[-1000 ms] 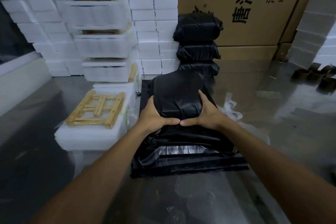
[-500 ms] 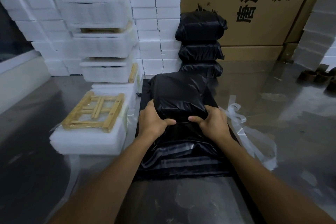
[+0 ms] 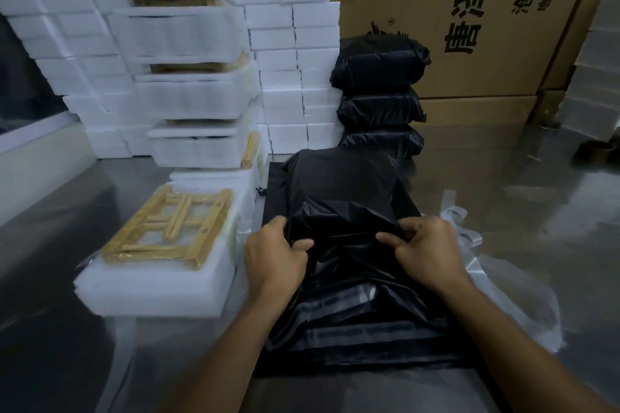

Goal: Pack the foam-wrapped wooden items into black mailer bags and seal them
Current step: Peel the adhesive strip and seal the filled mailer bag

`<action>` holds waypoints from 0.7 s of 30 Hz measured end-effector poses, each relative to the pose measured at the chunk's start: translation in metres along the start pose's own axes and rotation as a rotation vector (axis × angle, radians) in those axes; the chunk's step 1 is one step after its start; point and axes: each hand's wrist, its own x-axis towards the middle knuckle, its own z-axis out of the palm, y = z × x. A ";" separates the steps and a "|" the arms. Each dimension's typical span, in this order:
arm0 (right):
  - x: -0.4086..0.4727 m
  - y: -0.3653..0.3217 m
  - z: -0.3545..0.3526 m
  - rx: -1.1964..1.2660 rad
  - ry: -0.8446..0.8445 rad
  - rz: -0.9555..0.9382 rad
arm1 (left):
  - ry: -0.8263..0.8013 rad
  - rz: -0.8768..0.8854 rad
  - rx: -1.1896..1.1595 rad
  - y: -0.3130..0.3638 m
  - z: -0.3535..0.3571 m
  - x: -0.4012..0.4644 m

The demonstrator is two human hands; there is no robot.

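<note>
A filled black mailer bag (image 3: 342,184) lies on a stack of flat black mailer bags (image 3: 362,335) in front of me. My left hand (image 3: 273,255) pinches the bag's loose open flap on its left side. On the right side my right hand (image 3: 424,248) grips the same flap with curled fingers. The flap (image 3: 345,228) is bunched between both hands. To the left, a wooden item (image 3: 169,225) lies on a white foam sheet (image 3: 157,285). Three sealed black packages (image 3: 379,77) are stacked behind the bag.
Foam-wrapped items (image 3: 181,90) and white foam blocks (image 3: 295,54) are piled at the back left. A large cardboard box (image 3: 469,10) stands behind. Peeled clear strips (image 3: 469,238) lie at the right on the shiny metal table (image 3: 520,194).
Both hands went from pressing flat on the bag to curling round its open flap and drawing it up toward me. The view moved slightly closer.
</note>
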 end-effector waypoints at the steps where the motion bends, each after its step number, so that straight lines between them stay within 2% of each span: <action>1: -0.001 -0.001 -0.004 0.018 -0.022 0.010 | -0.006 0.005 0.012 -0.001 -0.002 0.000; 3: -0.004 -0.003 -0.011 0.063 -0.051 0.007 | -0.043 0.008 0.026 -0.001 -0.012 0.000; 6: -0.008 -0.008 -0.020 0.150 0.003 -0.044 | -0.125 0.052 0.056 0.000 -0.028 -0.001; 8: -0.010 -0.013 -0.023 0.170 0.032 0.002 | -0.135 0.068 0.011 0.003 -0.038 -0.001; 11: -0.012 -0.021 -0.024 0.047 0.085 0.088 | -0.075 0.043 0.010 0.011 -0.047 0.000; 14: -0.012 -0.028 -0.028 0.053 0.210 0.053 | 0.032 0.063 -0.025 0.023 -0.049 0.010; 17: 0.003 -0.036 -0.032 0.207 0.132 0.003 | -0.039 0.123 -0.045 0.038 -0.041 0.040; 21: 0.044 -0.045 -0.028 0.209 -0.004 -0.081 | -0.234 0.150 -0.097 0.054 -0.029 0.100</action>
